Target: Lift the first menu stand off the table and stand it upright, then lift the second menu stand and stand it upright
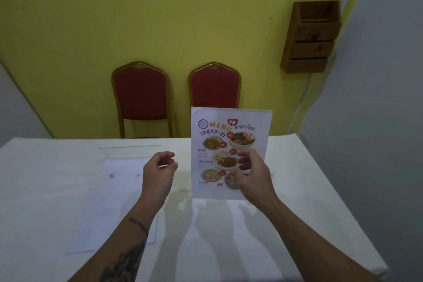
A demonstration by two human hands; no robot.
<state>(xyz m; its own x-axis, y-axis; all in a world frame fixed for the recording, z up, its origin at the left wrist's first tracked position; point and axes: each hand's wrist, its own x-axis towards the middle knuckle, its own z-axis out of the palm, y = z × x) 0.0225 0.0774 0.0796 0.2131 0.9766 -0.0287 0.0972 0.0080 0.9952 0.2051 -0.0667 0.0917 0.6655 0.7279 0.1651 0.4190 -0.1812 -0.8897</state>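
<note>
The right hand (250,173) is pinching the menu (230,144) upright over the surface (297,190), at two o'clock from the left hand (159,170), which is hovering loosely curled, holding nothing. The sheet looks light, floppy, probably slick; gripping near an edge suits it.

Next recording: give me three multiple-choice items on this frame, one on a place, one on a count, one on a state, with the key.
1. Where does the blank sheet lie?
A. on the table, under the left arm
B. on a chair
C. in the wall rack

2. How many red chairs stand behind the table?
A. one
B. two
C. four

3. How is the menu?
A. flat on the table
B. folded shut
C. held upright by the right hand

Key: 1 A, it rests on the cloth; 2 B, two red backs show side by side; 3 C, the fingers grip it while the left hand holds nothing.
</note>
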